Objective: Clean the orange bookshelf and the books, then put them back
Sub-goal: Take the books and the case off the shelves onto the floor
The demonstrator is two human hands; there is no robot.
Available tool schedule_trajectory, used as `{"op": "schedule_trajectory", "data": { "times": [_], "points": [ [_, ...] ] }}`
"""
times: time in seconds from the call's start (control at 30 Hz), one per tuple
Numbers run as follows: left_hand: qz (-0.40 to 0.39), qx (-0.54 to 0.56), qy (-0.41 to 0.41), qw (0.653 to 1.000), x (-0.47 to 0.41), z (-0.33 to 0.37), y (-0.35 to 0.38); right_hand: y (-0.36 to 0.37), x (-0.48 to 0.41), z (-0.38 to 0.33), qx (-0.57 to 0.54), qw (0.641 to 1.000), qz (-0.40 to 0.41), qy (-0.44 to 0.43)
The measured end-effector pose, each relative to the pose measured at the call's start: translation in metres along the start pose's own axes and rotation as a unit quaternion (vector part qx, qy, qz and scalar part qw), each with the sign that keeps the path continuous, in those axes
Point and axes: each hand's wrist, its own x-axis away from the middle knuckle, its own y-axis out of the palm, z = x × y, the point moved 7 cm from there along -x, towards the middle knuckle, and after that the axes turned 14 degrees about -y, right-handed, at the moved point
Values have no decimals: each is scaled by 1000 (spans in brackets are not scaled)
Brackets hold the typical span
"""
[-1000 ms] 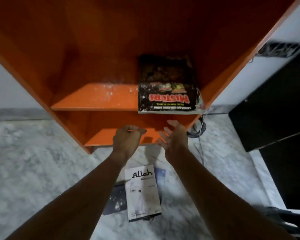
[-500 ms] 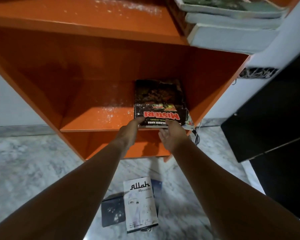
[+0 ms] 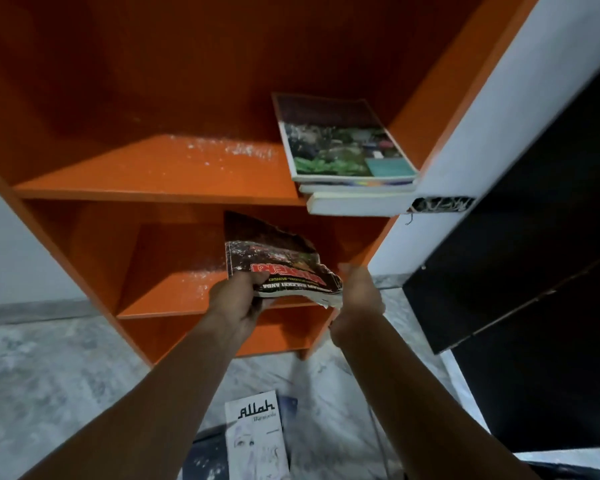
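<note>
Dark magazine lifted at lower shelf's front edge, right end.
My left hand (image 3: 238, 303) pinches the worn magazine (image 3: 278, 268) by its near-left corner, tilted above the dusty orange bookshelf (image 3: 160, 174); my right hand (image 3: 359, 299) is blurred at its right edge, fingers unreadable.

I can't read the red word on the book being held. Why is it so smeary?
Head view: the book and the right hand are smeared by motion blur, the left hand less so; the shelf leans from wide-angle distortion; lighting is dim, with the shelf's top in shadow.
</note>
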Motion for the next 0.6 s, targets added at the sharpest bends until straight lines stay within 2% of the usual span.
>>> {"op": "schedule_trajectory", "data": {
  "times": [0.13,0.33,0.47,0.6],
  "points": [
    [-1,37,13,999,25,21,-6,29,24,-71,-160,982,-72,-69],
    [15,3,25,1000,50,31,-26,59,32,-117,-60,994,-69,-61],
    [18,-24,26,999,68,23,-35,57,32,-112,-73,989,-79,-98],
    [28,-72,11,997,106,3,-61,36,60,-81,-118,983,-113,-89]
  ]
}}
